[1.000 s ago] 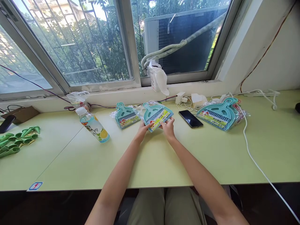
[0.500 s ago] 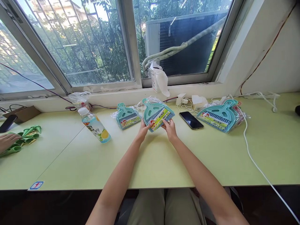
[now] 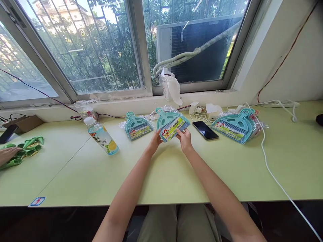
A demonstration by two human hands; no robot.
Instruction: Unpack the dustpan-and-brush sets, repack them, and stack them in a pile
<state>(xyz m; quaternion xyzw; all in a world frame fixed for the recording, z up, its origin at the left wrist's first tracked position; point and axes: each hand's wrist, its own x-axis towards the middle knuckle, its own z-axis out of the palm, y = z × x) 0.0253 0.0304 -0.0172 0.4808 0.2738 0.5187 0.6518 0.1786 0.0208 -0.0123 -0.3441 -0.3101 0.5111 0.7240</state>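
Observation:
Between my hands is a teal mini dustpan and brush set (image 3: 172, 125) with a yellow-green label, tilted above the table. My left hand (image 3: 154, 141) grips its lower left edge, and my right hand (image 3: 185, 138) grips its lower right edge. Just left of it lies a similar wrapped dustpan set (image 3: 138, 126), partly in clear plastic. Further right, several more dustpan sets (image 3: 237, 126) are stacked in crinkled clear wrap. A black phone (image 3: 205, 130) rests between that stack and my right hand.
A drink bottle (image 3: 102, 137) lies tilted on the pale green table (image 3: 101, 181). At far left, another person's hand (image 3: 8, 155) touches green cone-shaped things (image 3: 27, 148). White cables and adapters (image 3: 194, 108) run along the windowsill; a white cable (image 3: 271, 171) crosses the right side.
The dustpan set in my hands has shifted slightly to the right and turned a little. Both hands keep hold of it. The view has moved slightly.

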